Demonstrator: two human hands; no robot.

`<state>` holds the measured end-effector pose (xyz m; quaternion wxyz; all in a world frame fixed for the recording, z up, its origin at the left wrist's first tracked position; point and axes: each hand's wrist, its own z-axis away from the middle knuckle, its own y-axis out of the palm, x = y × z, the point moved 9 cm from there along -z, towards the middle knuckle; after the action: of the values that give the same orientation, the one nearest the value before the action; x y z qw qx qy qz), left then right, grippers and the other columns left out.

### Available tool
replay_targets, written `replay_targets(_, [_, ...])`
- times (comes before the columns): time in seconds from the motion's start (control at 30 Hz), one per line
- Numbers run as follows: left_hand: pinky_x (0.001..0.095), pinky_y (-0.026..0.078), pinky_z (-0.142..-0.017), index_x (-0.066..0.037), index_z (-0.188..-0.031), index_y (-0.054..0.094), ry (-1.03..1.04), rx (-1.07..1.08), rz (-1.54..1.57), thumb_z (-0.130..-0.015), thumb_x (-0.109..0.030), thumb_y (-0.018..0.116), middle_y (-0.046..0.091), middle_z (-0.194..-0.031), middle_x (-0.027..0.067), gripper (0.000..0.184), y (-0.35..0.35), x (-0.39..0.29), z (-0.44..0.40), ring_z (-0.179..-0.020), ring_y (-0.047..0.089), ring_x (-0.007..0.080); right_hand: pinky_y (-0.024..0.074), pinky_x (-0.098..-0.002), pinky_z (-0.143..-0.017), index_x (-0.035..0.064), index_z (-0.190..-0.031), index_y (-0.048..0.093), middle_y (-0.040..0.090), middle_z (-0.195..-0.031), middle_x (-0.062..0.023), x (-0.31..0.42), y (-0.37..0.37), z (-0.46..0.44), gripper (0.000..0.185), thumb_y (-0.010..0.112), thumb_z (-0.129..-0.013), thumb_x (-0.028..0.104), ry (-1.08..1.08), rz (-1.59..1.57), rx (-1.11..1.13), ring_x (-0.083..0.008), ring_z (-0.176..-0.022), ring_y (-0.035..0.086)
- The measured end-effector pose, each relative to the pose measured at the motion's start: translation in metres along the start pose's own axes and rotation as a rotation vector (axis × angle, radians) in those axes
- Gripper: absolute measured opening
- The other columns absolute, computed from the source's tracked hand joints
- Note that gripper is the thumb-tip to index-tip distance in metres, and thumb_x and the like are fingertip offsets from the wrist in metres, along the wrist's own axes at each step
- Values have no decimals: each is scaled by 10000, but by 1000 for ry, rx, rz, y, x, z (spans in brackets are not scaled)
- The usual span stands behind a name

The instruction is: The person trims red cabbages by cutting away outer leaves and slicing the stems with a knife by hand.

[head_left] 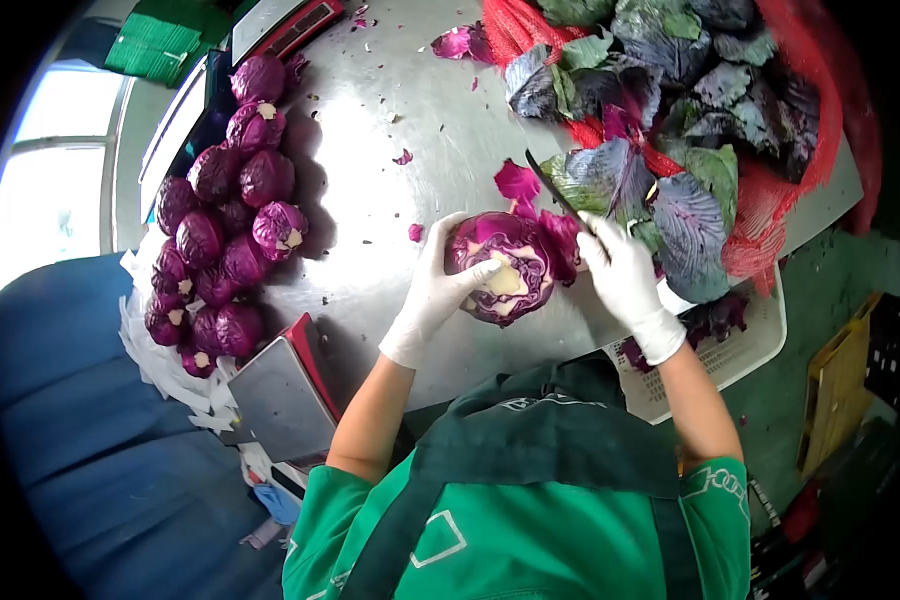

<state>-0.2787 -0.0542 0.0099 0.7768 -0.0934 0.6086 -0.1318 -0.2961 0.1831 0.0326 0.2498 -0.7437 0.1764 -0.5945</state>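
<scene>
A red cabbage (505,290) rests near the front of the steel table, its pale cut core facing me. My left hand (438,283), in a white glove, grips its left side with the thumb lying over the cut face. In my right hand (615,270), also gloved, is a knife (553,187) with a dark blade pointing up and to the left. That hand is just right of the cabbage, by a loose purple leaf (562,243). Another purple leaf (517,182) lies behind the cabbage. The knife's handle is hidden in my fingers.
Several trimmed red cabbages (240,260) are piled at the left. A red mesh sack (820,100) of unpeeled cabbages and loose outer leaves (692,225) covers the right. Below the table edge stands a white basket (765,340) with purple leaves. A scale (285,385) sits at front left.
</scene>
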Motion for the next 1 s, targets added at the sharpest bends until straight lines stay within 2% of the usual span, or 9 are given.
replay_targets(0.07, [366, 444, -1034, -44, -1406, 415, -92, 126, 87, -761, -283, 834, 481, -1371, 176, 805, 11, 2, -4, -1264, 499, 263, 525, -450, -721, 98, -1221, 608, 672, -1018, -188, 7, 8, 11, 294, 535, -978, 246, 88, 35, 113, -391, -889, 649])
replay_targets(0.27, [381, 402, -1078, -32, -1473, 317, 218, 0, -294, -785, -259, 817, 364, -1464, 193, 880, 8, -7, 9, -1364, 382, 264, 545, -413, -792, 140, -1357, 533, 669, -1124, -185, 31, 28, 17, 385, 507, -998, 275, -33, 57, 138, -350, -991, 664])
replay_targets(0.4, [373, 410, -1063, 68, -1438, 280, -59, -329, 322, -717, -312, 862, 362, -1427, 248, 1002, 8, 46, 35, -1336, 410, 276, 543, -425, -761, 126, -1334, 557, 673, -1084, -208, 26, 37, 19, 369, 506, -996, 266, -48, 112, 174, -382, -928, 665])
replay_targets(0.5, [363, 433, -1043, 43, -1440, 319, -63, -174, 324, -726, -319, 851, 474, -1362, 206, 961, 16, 33, 20, -1241, 515, 270, 546, -409, -720, 107, -1253, 620, 690, -1028, -192, 32, 23, 15, 330, 493, -1001, 278, -97, 137, 117, -356, -878, 678])
replay_targets(0.63, [351, 418, -1061, -11, -1470, 318, -18, -19, 244, -754, -277, 833, 472, -1386, 156, 921, 23, 19, 0, -1257, 497, 228, 531, -422, -626, 137, -1364, 526, 682, -870, -170, 38, 23, 4, 399, 490, -996, 288, -27, 306, 290, -331, -725, 670])
replay_targets(0.7, [355, 411, -1064, -8, -1473, 315, 24, 3, 155, -757, -279, 828, 468, -1390, 152, 922, 28, 16, -2, -1264, 490, 230, 525, -443, -591, 158, -1450, 415, 654, -811, -173, 39, 28, 4, 475, 477, -996, 284, -181, 377, 262, -329, -677, 656])
replay_targets(0.8, [355, 407, -1065, -1, -1473, 312, 33, 22, 157, -761, -274, 824, 458, -1393, 151, 918, 33, 16, -6, -1272, 480, 230, 530, -453, -587, 160, -1483, 354, 651, -829, -186, 32, 29, 1, 518, 472, -993, 277, -144, 428, 345, -336, -683, 657])
replay_targets(0.83, [377, 388, -1086, 24, -1433, 358, 24, 10, 158, -702, -357, 854, 418, -1393, 197, 962, 32, 19, -9, -1305, 446, 289, 533, -454, -591, 158, -1490, 341, 648, -843, -194, 29, 30, 0, 531, 474, -990, 280, -160, 405, 358, -343, -684, 656])
replay_targets(1.0, [371, 396, -1076, 17, -1444, 344, 38, 49, 27, -736, -332, 835, 439, -1384, 177, 929, 35, 10, -13, -1289, 460, 267, 529, -450, -587, 164, -1502, 324, 637, -796, -194, 21, 31, 1, 541, 470, -994, 281, -154, 358, 344, -343, -685, 656])
